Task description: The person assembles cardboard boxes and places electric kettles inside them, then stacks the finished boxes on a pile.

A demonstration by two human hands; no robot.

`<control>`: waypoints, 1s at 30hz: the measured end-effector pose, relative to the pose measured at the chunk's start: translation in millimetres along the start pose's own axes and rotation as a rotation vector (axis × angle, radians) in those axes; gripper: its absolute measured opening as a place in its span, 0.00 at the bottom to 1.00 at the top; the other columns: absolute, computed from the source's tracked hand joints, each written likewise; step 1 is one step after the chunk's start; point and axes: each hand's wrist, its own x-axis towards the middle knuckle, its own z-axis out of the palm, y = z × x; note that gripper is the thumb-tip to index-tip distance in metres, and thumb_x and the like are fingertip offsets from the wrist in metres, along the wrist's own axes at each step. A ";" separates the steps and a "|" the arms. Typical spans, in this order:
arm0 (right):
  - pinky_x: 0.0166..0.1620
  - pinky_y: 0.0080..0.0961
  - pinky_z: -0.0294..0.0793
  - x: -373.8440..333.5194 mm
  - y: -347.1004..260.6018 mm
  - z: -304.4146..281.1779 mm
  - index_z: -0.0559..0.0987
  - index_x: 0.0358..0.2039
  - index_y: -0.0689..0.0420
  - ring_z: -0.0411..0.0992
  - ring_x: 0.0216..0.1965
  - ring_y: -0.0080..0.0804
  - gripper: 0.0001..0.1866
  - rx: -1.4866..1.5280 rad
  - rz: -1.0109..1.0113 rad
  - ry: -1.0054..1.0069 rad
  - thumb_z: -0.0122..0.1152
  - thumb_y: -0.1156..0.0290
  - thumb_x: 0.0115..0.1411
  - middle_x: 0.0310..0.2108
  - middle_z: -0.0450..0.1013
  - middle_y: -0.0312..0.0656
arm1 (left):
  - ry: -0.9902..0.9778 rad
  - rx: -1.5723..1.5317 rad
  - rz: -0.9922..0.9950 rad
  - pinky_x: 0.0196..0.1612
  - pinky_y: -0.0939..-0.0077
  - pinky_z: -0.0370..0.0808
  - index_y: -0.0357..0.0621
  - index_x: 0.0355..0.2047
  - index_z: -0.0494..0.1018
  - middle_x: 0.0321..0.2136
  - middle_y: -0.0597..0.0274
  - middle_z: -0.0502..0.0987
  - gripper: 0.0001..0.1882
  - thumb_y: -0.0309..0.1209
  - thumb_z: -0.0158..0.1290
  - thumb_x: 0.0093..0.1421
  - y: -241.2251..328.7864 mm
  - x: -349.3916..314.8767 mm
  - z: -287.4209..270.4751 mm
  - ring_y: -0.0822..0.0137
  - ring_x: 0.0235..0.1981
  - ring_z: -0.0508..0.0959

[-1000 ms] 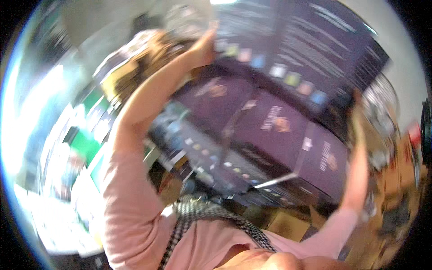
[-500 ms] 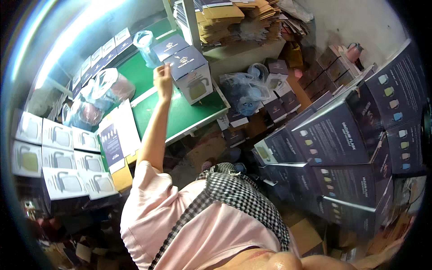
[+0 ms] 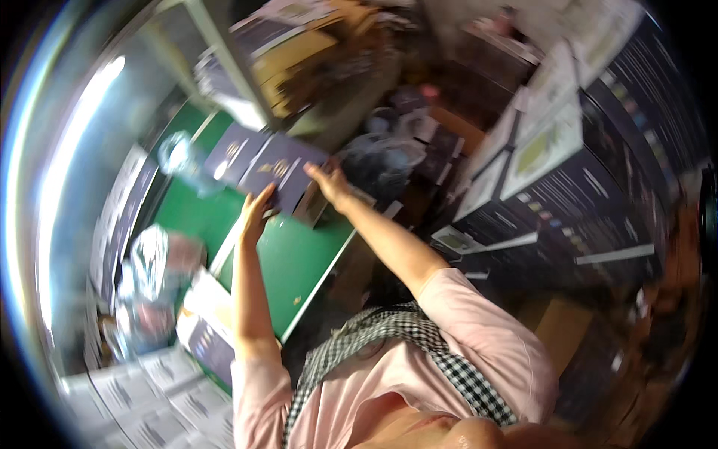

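A dark blue product carton stands near the far edge of the green table, its top toward me. My left hand is closed against its near left side, with the fingers at the top edge. On the opposite side, my right hand grips the right corner, fingers bent over the edge. Behind it, a second dark blue carton sits close up against the first. A pale blue plastic bag stands left of that one. Motion blurs the fingertips a little.
Clear plastic bags with items lie on the table's left. White-fronted cartons are stacked at the lower left, and tall stacks of dark cartons rise on the right. Flattened cardboard is piled beyond a metal post.
My right hand has come into view and taken hold of the carton's right side. My left hand has moved to its near left side. The whole view has swung and tilted.
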 end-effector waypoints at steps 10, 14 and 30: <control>0.61 0.35 0.60 -76.7 28.8 -35.6 0.49 0.63 0.58 0.61 0.59 0.38 0.40 0.123 -0.119 0.167 0.52 0.43 0.64 0.55 0.64 0.50 | -0.328 0.688 0.585 0.52 0.61 0.73 0.39 0.55 0.64 0.48 0.55 0.75 0.42 0.22 0.73 0.38 -0.3 -41.2 22.0 0.58 0.49 0.74; 0.70 0.44 0.40 -143.3 -145.3 -85.5 0.30 0.70 0.54 0.37 0.72 0.46 0.55 -0.104 -0.580 0.037 0.53 0.38 0.61 0.71 0.35 0.53 | -0.147 0.639 0.814 0.48 0.66 0.75 0.36 0.52 0.69 0.44 0.53 0.77 0.39 0.24 0.73 0.38 92.8 -111.8 60.7 0.63 0.45 0.76; 0.59 0.36 0.64 -479.4 -532.0 -513.4 0.66 0.62 0.54 0.63 0.58 0.40 0.33 -0.346 -1.216 1.085 0.40 0.42 0.68 0.59 0.64 0.47 | -0.996 0.419 1.520 0.37 0.70 0.81 0.31 0.45 0.72 0.38 0.47 0.80 0.27 0.48 0.54 0.63 285.4 -408.1 705.2 0.61 0.31 0.81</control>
